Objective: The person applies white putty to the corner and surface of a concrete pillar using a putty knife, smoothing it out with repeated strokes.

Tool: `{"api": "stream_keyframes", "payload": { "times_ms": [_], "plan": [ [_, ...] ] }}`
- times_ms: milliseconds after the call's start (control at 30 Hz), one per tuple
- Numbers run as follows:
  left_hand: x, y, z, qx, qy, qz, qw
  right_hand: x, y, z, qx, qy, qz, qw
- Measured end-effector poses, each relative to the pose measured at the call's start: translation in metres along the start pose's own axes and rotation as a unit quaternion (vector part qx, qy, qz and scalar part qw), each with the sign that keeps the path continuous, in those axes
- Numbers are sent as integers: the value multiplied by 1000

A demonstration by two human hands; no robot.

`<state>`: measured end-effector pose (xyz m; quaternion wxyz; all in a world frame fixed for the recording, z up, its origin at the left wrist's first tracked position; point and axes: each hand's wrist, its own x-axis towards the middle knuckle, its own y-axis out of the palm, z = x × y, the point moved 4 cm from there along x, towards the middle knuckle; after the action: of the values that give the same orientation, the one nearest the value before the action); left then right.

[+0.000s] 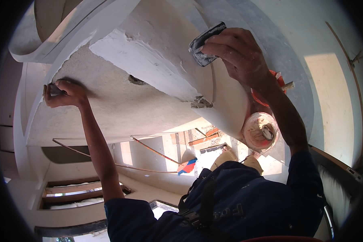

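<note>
Raised at the upper right, my right hand (240, 50) pinches a black flat scraper (207, 43) smeared with white plaster. Across from it, my left hand (66, 93) is closed, its fingers curled over the left edge of a rough grey plastered surface (109, 109). A band of smooth white plaster (145, 64) covers part of that surface, with a ragged lower border. Two dark broken patches show along this border, one of them a hole (136, 80). The scraper is beside the plaster's curved right part; whether it touches cannot be told.
A pale bucket of plaster mix (261, 133) stands below my right forearm, next to a red bucket (257, 97) with a stick in it. Lower down are long thin poles (157, 151), a red and blue piece (187, 165) and brown wooden pieces (205, 139) by my feet.
</note>
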<state>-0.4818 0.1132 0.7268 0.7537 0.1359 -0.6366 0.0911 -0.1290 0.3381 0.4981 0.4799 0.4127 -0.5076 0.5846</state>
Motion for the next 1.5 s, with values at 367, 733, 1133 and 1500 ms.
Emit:
{"api": "stream_keyframes", "payload": {
  "times_ms": [367, 733, 1133, 1500],
  "plan": [
    [-2, -1, 12, 5, 19, -12, 1000, -15, -1, 17, 81, -18, 16, 996],
    [-1, -2, 11, -7, 2, -11, 1000, -32, 5, 22, 36, -15, 37, 999],
    [0, -2, 12, -10, 40, -48, 998, 53, -20, 91, -45, -44, -32, 998],
    [-5, 1, 29, 36, 90, -51, 994, 33, -7, 137, -30, 86, -17, 996]
  ]
}}
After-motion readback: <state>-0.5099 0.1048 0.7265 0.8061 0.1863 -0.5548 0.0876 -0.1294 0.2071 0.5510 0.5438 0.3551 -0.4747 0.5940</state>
